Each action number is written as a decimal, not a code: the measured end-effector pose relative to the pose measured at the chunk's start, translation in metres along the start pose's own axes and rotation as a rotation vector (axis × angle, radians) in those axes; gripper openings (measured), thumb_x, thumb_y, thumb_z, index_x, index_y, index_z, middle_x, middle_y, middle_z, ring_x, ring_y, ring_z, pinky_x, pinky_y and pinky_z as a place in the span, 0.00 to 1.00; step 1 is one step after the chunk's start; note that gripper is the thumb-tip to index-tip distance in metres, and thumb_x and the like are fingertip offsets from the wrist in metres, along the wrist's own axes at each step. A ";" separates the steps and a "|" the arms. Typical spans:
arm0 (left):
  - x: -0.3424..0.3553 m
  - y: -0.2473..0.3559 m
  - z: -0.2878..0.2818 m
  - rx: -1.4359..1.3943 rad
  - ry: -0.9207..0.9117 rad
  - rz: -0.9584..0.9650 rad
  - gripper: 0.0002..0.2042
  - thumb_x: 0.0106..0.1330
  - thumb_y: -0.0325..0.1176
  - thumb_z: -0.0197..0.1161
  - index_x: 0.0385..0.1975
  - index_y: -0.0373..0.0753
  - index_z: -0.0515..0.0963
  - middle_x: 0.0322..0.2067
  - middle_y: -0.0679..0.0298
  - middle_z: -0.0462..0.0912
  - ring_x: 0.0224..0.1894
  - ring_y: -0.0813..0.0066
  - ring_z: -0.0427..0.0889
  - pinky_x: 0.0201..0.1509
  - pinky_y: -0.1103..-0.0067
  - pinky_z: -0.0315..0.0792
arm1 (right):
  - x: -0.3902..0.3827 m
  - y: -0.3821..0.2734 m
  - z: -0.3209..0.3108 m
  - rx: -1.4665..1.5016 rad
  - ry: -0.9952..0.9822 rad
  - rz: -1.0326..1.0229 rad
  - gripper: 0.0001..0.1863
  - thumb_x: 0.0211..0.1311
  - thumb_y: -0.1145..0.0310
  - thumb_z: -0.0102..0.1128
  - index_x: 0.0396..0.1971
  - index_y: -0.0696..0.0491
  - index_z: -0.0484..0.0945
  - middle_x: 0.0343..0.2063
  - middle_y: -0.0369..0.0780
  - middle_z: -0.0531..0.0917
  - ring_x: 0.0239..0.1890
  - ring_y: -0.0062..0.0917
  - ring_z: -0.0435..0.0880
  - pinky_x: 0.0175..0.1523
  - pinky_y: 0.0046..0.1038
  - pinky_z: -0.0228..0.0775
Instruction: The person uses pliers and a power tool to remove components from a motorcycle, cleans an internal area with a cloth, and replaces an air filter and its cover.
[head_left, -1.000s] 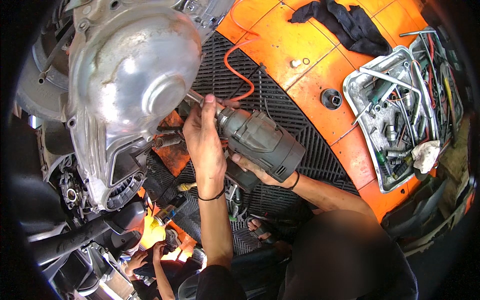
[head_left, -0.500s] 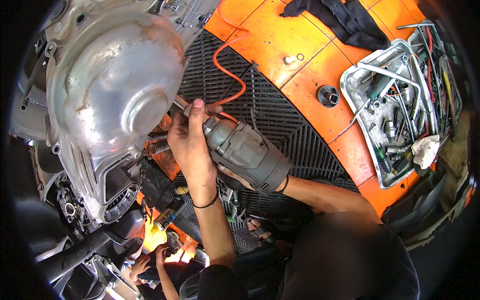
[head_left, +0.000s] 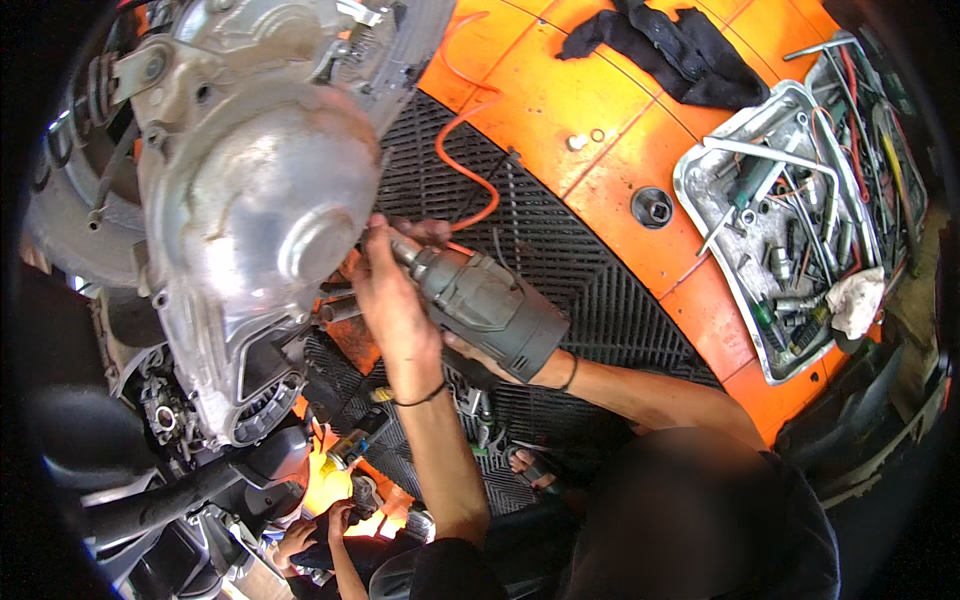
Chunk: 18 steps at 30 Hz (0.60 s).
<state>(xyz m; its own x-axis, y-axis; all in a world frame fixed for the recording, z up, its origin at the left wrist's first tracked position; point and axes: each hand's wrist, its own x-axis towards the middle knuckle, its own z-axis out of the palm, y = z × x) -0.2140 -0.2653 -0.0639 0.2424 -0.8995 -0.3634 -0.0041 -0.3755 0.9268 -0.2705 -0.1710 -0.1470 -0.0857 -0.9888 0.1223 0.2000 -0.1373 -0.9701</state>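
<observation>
A dark grey impact wrench (head_left: 495,310) points toward the rounded metal casing (head_left: 270,190) of a vehicle's engine or drive unit. My right hand (head_left: 480,358) grips it from below; the tool's body hides most of those fingers. At its nose, my left hand (head_left: 388,290) closes around the front end, beside a short metal shaft (head_left: 405,248). Slightly blurred fingers show behind that shaft. The tool's tip lies close to the casing's right edge, and contact there cannot be made out. An orange hose (head_left: 485,200) runs up behind the tool.
Black ribbed matting (head_left: 600,290) and orange tiles (head_left: 600,100) cover the floor. A metal tray (head_left: 690,190) of tools stands right, with a large socket (head_left: 652,208) beside it. Black cloth (head_left: 680,55) lies farther off. Another person's hands (head_left: 300,540) work at lower left.
The view has shifted, so the casing sits farther right. My left thumb no longer lies stretched along the shaft; the hand has turned more edge-on. The wrench stays in both hands.
</observation>
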 end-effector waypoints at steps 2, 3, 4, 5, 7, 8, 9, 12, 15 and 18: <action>-0.007 -0.001 0.003 0.004 -0.037 0.007 0.14 0.73 0.41 0.52 0.30 0.36 0.71 0.27 0.52 0.83 0.29 0.65 0.83 0.35 0.73 0.76 | 0.006 -0.018 -0.020 -0.495 -0.050 -0.312 0.18 0.62 0.60 0.65 0.48 0.53 0.77 0.46 0.42 0.79 0.51 0.34 0.76 0.59 0.40 0.65; -0.012 0.000 0.003 0.037 -0.073 -0.027 0.14 0.73 0.41 0.52 0.30 0.36 0.71 0.27 0.52 0.84 0.28 0.66 0.83 0.34 0.73 0.76 | 0.007 -0.028 -0.032 -0.589 -0.121 -0.300 0.19 0.61 0.60 0.64 0.48 0.53 0.76 0.47 0.42 0.79 0.51 0.35 0.75 0.59 0.42 0.64; -0.021 0.000 0.011 0.009 -0.080 -0.070 0.14 0.74 0.41 0.52 0.30 0.36 0.72 0.27 0.52 0.84 0.28 0.67 0.82 0.34 0.74 0.76 | 0.008 -0.038 -0.044 -0.680 -0.191 -0.293 0.20 0.59 0.60 0.64 0.49 0.53 0.76 0.47 0.43 0.78 0.52 0.35 0.75 0.59 0.43 0.63; -0.029 -0.002 0.019 -0.023 -0.088 -0.120 0.15 0.74 0.41 0.52 0.31 0.36 0.72 0.27 0.52 0.84 0.28 0.68 0.82 0.33 0.74 0.76 | 0.004 -0.050 -0.056 -0.618 -0.319 -0.111 0.23 0.56 0.61 0.64 0.51 0.54 0.75 0.49 0.45 0.76 0.54 0.36 0.73 0.61 0.45 0.62; -0.032 -0.007 0.029 -0.060 -0.222 -0.140 0.17 0.74 0.45 0.54 0.33 0.35 0.74 0.29 0.53 0.85 0.28 0.74 0.81 0.34 0.77 0.75 | -0.005 -0.054 -0.072 -0.564 -0.387 0.063 0.25 0.55 0.61 0.62 0.52 0.54 0.74 0.49 0.46 0.75 0.55 0.37 0.73 0.60 0.47 0.62; -0.031 -0.004 0.035 -0.030 -0.256 -0.081 0.17 0.74 0.45 0.55 0.33 0.35 0.74 0.30 0.55 0.85 0.29 0.76 0.81 0.36 0.78 0.74 | -0.005 -0.051 -0.078 -0.568 -0.335 0.040 0.23 0.57 0.61 0.62 0.52 0.53 0.75 0.48 0.45 0.76 0.53 0.37 0.73 0.58 0.47 0.63; -0.031 0.005 0.046 0.000 -0.301 -0.022 0.16 0.73 0.44 0.56 0.33 0.35 0.75 0.30 0.56 0.85 0.30 0.77 0.80 0.37 0.79 0.74 | -0.003 -0.050 -0.082 -0.405 -0.293 0.158 0.21 0.60 0.60 0.61 0.52 0.53 0.75 0.46 0.44 0.77 0.51 0.35 0.75 0.56 0.43 0.65; -0.018 0.008 0.066 -0.003 -0.396 0.127 0.13 0.73 0.41 0.57 0.34 0.35 0.76 0.34 0.61 0.85 0.32 0.83 0.76 0.40 0.83 0.69 | 0.001 -0.048 -0.085 0.169 -0.064 0.374 0.12 0.68 0.64 0.58 0.45 0.55 0.75 0.32 0.37 0.77 0.35 0.24 0.74 0.41 0.28 0.67; -0.014 0.024 0.077 -0.029 -0.387 0.177 0.12 0.73 0.40 0.58 0.36 0.36 0.76 0.36 0.60 0.85 0.32 0.84 0.76 0.40 0.83 0.70 | 0.020 -0.053 -0.082 0.179 0.041 0.218 0.07 0.67 0.68 0.60 0.36 0.55 0.76 0.20 0.33 0.73 0.23 0.18 0.69 0.30 0.23 0.63; -0.012 0.034 0.076 -0.091 -0.364 0.161 0.13 0.72 0.41 0.58 0.39 0.36 0.76 0.36 0.58 0.86 0.30 0.84 0.76 0.39 0.84 0.72 | 0.030 -0.064 -0.086 0.063 -0.031 0.295 0.08 0.66 0.65 0.61 0.34 0.54 0.77 0.20 0.34 0.74 0.23 0.18 0.70 0.30 0.24 0.63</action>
<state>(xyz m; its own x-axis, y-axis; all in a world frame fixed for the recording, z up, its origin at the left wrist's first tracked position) -0.2910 -0.2848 -0.0352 -0.1136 -0.9716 -0.2078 0.0757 -0.2170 0.9732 -0.3695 -0.1871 -0.0996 0.0154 -0.9877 -0.1559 0.2725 0.1541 -0.9497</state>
